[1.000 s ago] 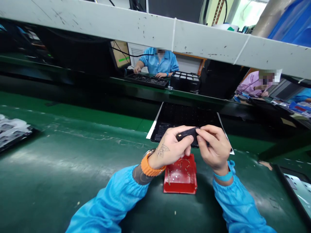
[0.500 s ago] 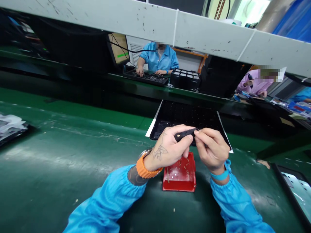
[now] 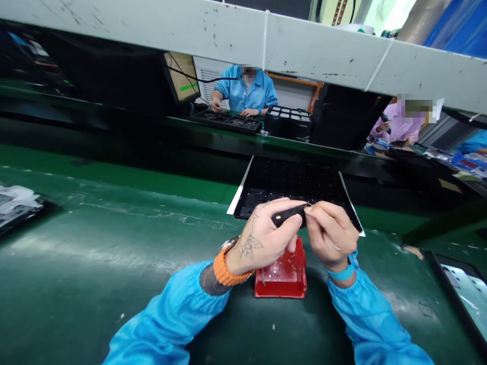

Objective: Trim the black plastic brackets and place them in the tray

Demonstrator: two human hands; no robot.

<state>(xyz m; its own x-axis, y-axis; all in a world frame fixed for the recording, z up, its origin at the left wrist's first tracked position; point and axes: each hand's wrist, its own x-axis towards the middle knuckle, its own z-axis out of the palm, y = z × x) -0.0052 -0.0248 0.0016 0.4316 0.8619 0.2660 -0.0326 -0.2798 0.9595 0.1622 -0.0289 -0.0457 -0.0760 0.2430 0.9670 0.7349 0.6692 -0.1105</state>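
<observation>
A small black elongated part (image 3: 288,215) with a gold-coloured patch near one end is gripped between the thumb and fingers of my left hand (image 3: 266,234). My right hand (image 3: 333,234) pinches at the far end of that part with thumb and forefinger. Whether a tiny piece sits in that pinch is hidden. Below the hands a red bin (image 3: 280,290) holds several small bits. Behind them lies a black tray (image 3: 289,177) with white edging beneath it, partly covered by my hands.
A dark tray with whitish pieces (image 3: 19,205) sits at the left edge. Another black tray with pale panels (image 3: 462,289) lies at the right. A grey beam (image 3: 243,33) crosses above. Beyond the bench, a person in blue (image 3: 247,94) works by a monitor (image 3: 181,76); another wears pink (image 3: 399,124).
Both hands stay almost in place around the black part, which has tilted slightly. The view has shifted a little. Across the bench, the blue-sleeved person's hand has lifted from the tray.
</observation>
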